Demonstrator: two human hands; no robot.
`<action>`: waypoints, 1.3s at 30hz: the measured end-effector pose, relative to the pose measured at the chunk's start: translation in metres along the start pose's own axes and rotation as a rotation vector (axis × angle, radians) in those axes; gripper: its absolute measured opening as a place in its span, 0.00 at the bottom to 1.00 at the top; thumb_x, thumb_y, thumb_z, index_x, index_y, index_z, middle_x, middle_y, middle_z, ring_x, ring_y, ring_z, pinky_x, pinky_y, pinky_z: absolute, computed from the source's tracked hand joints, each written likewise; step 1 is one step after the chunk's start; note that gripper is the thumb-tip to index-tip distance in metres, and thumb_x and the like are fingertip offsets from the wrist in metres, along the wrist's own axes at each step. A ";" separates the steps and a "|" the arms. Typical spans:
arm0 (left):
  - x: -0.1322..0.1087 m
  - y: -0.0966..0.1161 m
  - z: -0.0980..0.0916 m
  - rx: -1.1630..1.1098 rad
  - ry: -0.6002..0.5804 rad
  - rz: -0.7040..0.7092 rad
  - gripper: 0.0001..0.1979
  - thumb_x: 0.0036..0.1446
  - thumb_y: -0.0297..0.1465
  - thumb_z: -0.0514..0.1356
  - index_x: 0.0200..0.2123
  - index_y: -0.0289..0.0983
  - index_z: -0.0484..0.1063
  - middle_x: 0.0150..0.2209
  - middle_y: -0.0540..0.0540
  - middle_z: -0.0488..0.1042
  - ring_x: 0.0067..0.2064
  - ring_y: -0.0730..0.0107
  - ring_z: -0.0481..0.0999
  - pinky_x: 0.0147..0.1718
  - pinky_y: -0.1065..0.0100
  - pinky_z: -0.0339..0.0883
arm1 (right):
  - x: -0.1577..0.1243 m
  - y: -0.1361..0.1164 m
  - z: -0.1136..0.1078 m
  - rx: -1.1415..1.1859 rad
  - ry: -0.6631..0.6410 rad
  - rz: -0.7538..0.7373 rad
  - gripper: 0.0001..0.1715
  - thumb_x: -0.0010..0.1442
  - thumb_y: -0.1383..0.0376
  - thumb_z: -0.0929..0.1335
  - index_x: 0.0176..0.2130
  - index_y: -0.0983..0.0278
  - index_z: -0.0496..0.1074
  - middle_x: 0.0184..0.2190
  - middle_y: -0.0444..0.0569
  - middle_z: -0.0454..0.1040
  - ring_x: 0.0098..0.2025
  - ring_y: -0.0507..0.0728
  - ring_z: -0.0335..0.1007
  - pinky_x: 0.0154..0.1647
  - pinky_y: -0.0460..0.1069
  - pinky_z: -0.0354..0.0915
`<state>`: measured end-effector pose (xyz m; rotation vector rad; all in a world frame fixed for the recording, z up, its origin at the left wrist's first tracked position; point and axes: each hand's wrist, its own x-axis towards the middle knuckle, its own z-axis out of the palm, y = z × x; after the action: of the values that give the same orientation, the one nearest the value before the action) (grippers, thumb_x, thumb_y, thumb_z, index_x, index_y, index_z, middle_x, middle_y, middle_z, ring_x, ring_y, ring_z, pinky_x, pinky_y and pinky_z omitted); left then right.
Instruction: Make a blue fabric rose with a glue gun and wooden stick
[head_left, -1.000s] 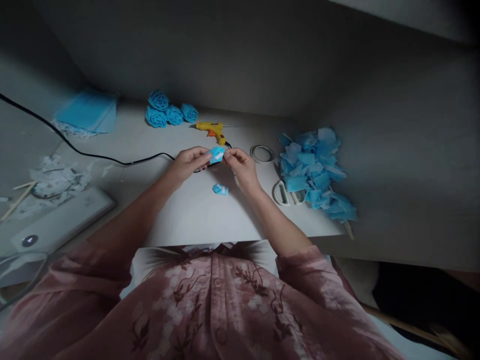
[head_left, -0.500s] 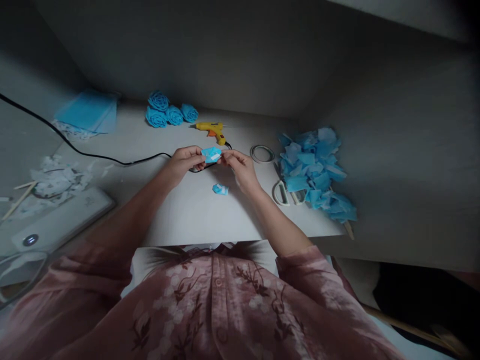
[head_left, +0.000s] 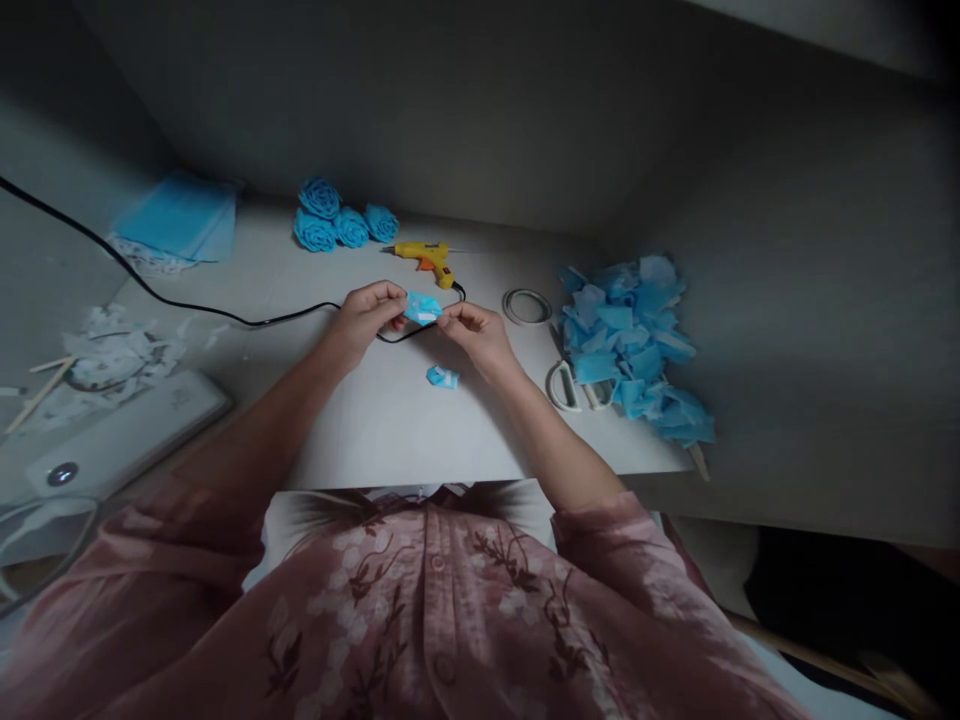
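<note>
Between my hands, above the white table [head_left: 405, 440], is a small piece of light blue fabric [head_left: 423, 308] with a white patch on it. My left hand [head_left: 369, 312] pinches its left end between thumb and fingers. At its right edge, my right hand [head_left: 477, 330] closes thumb and fingertips on it. A smaller folded blue piece [head_left: 442, 377] lies on the table just below. Beyond my hands a yellow glue gun [head_left: 425, 255] rests on its side, nozzle to the left. Several blue fabric roses [head_left: 351, 228] sit behind, to the left of it.
At right lie a heap of blue fabric pieces [head_left: 626, 325], scissors [head_left: 564, 386] and a roll of tape [head_left: 526, 307]. A black cord [head_left: 247, 325] crosses the left side. Stacked blue masks [head_left: 178, 220], white scraps [head_left: 124, 358] and a white box-like device [head_left: 135, 435] are at left.
My right hand's fingers have shifted slightly on the fabric's right edge, and the piece has tilted a little. Both hands stay in nearly the same place.
</note>
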<state>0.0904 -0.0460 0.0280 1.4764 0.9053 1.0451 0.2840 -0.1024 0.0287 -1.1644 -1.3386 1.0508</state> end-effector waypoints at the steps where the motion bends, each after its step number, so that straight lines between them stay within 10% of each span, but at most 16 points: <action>1: 0.000 0.000 0.000 0.020 0.039 0.030 0.10 0.53 0.40 0.64 0.32 0.40 0.69 0.25 0.51 0.70 0.27 0.71 0.70 0.29 0.69 0.65 | 0.000 0.001 0.000 -0.006 0.014 -0.006 0.14 0.55 0.53 0.74 0.30 0.61 0.74 0.26 0.42 0.73 0.31 0.52 0.65 0.38 0.49 0.64; 6: -0.010 0.008 0.010 0.297 0.291 0.277 0.07 0.60 0.36 0.60 0.31 0.40 0.68 0.27 0.51 0.68 0.30 0.71 0.67 0.32 0.68 0.63 | 0.000 0.007 0.003 -0.018 0.148 -0.054 0.13 0.57 0.53 0.72 0.32 0.60 0.74 0.29 0.42 0.74 0.33 0.52 0.66 0.39 0.49 0.65; 11: -0.027 0.017 0.028 0.513 0.204 0.444 0.04 0.58 0.30 0.62 0.30 0.40 0.74 0.26 0.51 0.70 0.29 0.70 0.66 0.32 0.66 0.60 | 0.000 0.013 0.008 0.020 0.175 -0.071 0.14 0.57 0.52 0.72 0.33 0.61 0.75 0.30 0.43 0.75 0.34 0.53 0.67 0.40 0.49 0.65; 39: -0.026 0.006 0.031 0.521 0.229 0.233 0.02 0.56 0.30 0.66 0.34 0.40 0.76 0.21 0.55 0.64 0.25 0.71 0.63 0.30 0.66 0.55 | -0.010 0.009 0.013 -0.174 0.143 -0.187 0.11 0.62 0.56 0.72 0.33 0.60 0.78 0.33 0.46 0.80 0.39 0.56 0.74 0.46 0.51 0.69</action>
<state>0.1115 -0.0813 0.0288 1.9558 1.2573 1.2249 0.2721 -0.1104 0.0170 -1.1926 -1.4157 0.7151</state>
